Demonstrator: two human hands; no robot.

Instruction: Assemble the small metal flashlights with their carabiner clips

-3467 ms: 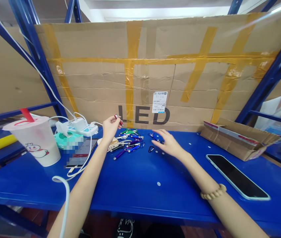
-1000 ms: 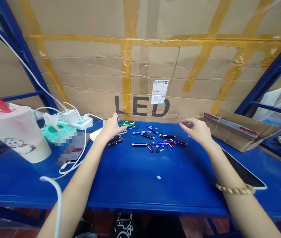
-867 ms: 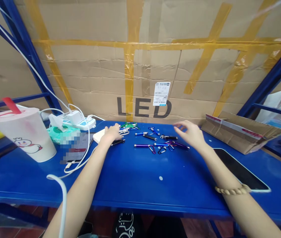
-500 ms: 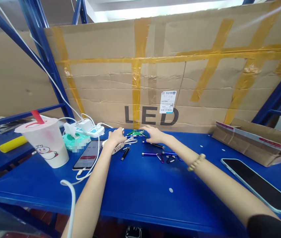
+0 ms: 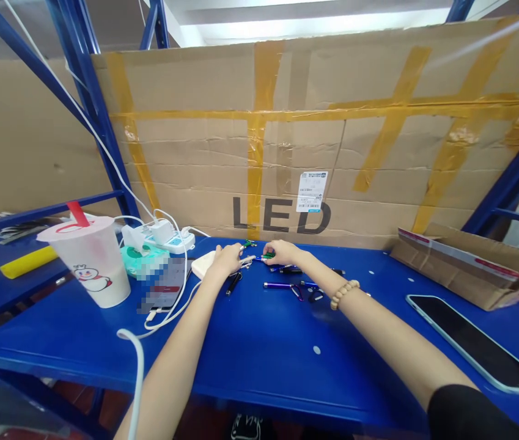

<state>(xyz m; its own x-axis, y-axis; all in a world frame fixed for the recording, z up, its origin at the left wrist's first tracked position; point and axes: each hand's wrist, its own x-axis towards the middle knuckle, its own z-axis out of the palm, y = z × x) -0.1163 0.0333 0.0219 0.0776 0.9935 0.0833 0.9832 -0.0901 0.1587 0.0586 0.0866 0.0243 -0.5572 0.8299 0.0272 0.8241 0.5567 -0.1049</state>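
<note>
Both my hands reach to the back of the blue shelf top (image 5: 259,360), where several small coloured keychain flashlights (image 5: 287,285) lie with carabiner clips. My left hand (image 5: 227,259) is curled over some of them beside a white power bank (image 5: 203,266); what its fingers hold is hidden. My right hand (image 5: 282,252) is closed in a pinch on a small green flashlight (image 5: 266,256). A black flashlight (image 5: 232,283) lies just below my left hand. A beaded bracelet (image 5: 344,293) sits on my right wrist.
A plastic cup with a red straw (image 5: 92,260) stands at the left, by a phone (image 5: 162,292) on a white cable, a green tissue pack (image 5: 142,260) and a power strip (image 5: 167,238). A second phone (image 5: 474,342) and a flat cardboard box (image 5: 465,263) lie right. A taped "LED" carton (image 5: 314,146) walls the back.
My right hand crossed from the right side of the pile to its left end and pinched a green flashlight. My left hand stayed at the pile's left. The camera tilted up.
</note>
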